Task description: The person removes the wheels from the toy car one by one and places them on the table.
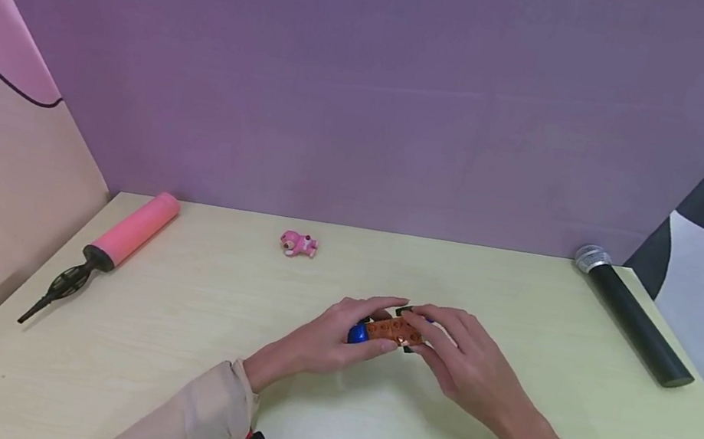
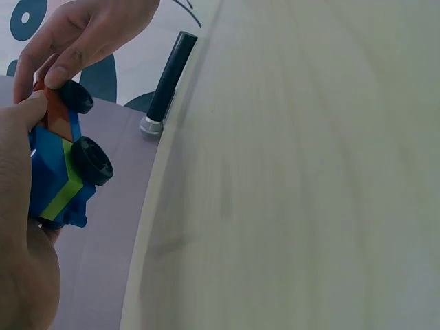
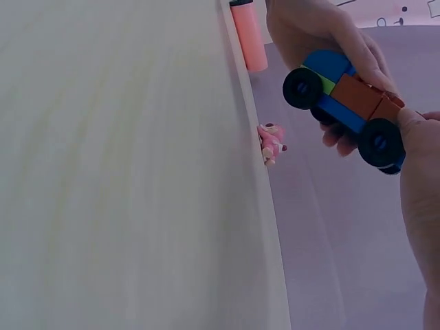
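A small toy truck (image 3: 354, 98) of building blocks is held between both hands above the middle of the table. It has a blue cab with a green stripe, a brown studded bed and black wheels, best seen in the right wrist view. My left hand (image 1: 332, 337) grips the blue cab end, thumb along the near side. At the other end my right hand (image 1: 471, 360) pinches the brown bed (image 1: 395, 329) between thumb and fingers. The fingers hide parts of the truck in the head view.
A pink balloon pump (image 1: 135, 231) with a black nozzle lies on the table (image 1: 156, 389) at the left. Near the back edge is a small pink bear figure (image 1: 299, 244). A black microphone (image 1: 636, 317) with a silver head lies at the right edge. A purple panel (image 1: 375, 83) stands behind.
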A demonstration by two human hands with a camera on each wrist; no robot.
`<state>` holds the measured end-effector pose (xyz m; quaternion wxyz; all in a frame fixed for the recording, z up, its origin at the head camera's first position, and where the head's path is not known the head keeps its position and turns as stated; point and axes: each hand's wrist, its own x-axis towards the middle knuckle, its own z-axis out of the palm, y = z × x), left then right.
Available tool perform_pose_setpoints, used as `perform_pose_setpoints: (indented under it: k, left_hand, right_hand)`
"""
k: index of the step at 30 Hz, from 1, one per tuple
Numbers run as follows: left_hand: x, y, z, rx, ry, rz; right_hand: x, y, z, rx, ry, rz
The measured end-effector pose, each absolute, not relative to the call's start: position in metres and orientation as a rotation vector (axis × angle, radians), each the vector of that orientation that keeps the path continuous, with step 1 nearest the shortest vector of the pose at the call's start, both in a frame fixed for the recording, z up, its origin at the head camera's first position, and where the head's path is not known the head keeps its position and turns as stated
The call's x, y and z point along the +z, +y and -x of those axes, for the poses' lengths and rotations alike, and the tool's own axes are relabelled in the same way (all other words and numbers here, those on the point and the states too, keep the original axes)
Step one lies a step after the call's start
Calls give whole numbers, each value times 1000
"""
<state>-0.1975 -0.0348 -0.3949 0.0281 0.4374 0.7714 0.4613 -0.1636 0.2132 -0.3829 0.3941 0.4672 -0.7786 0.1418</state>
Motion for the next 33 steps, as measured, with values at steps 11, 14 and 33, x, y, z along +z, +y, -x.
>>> perform_pose_setpoints:
  k: [11, 14, 33]
  left_hand:
    - [-406, -30, 193, 1769, 2237, -1130]
    - [-407, -28, 192, 1865, 2137, -1010]
    - [-404, -23, 187, 2048, 1884, -788]
  right_hand:
    - [-391, 205, 163, 580, -2084, -1065]
    - [-395, 202, 162, 849, -2137, -985]
    - [-409, 183, 155, 1606, -2283, -634]
